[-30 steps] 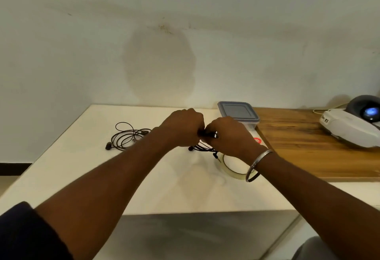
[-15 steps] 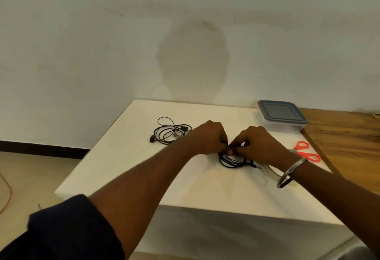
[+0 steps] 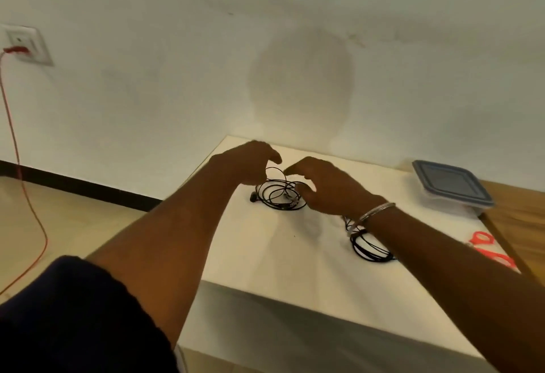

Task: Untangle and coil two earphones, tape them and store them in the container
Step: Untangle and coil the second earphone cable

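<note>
Hands hover spread over the loose earphone (image 3: pixel 278 194) on the white desk (image 3: pixel 265 254): left hand (image 3: pixel 246 163), then right hand (image 3: pixel 327 186), neither grip closed. Thin, limp cord will likely snag; pinching several loops together seems best. Further right, the coiled earphone (image 3: pixel 368 247), then the lidded container (image 3: pixel 451 188).

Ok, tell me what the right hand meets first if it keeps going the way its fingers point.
Most likely the loose black earphone: the right hand curls down and leftward just over its loops, fingers open. Contact is unclear; depth is hard to judge.

Stained white wall (image 3: pixel 295 48), white table (image 3: pixel 265 260), beige floor (image 3: pixel 59 216), wall socket (image 3: pixel 25 45)
</note>
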